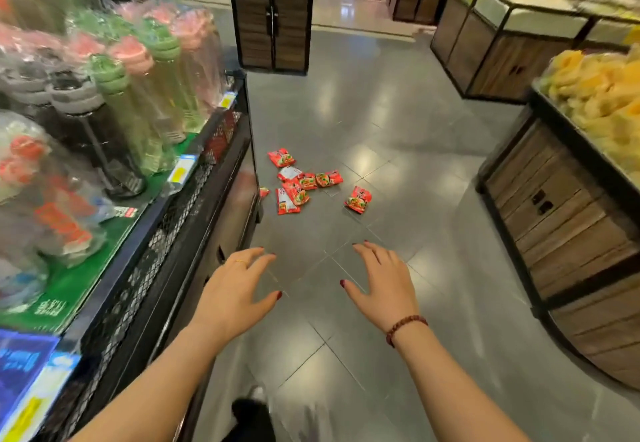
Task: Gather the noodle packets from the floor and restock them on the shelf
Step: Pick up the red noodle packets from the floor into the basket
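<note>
Several red noodle packets [298, 185] lie scattered on the grey tiled floor beside the black shelf unit [194, 219]. One packet [358, 200] lies apart to the right, and another [281, 157] sits at the far end of the pile. My left hand [239, 285] and my right hand [384, 282] reach forward over the floor, fingers spread, holding nothing. Both are well short of the packets. The shelf's lower levels are hidden from here.
The black mesh-fronted shelf on the left carries wrapped bottles [114, 95]. Wooden display stands [568, 219] with yellow snacks [602, 95] line the right side. A dark cabinet [273, 22] stands at the aisle's far end. My shoe [252, 417] shows at the bottom.
</note>
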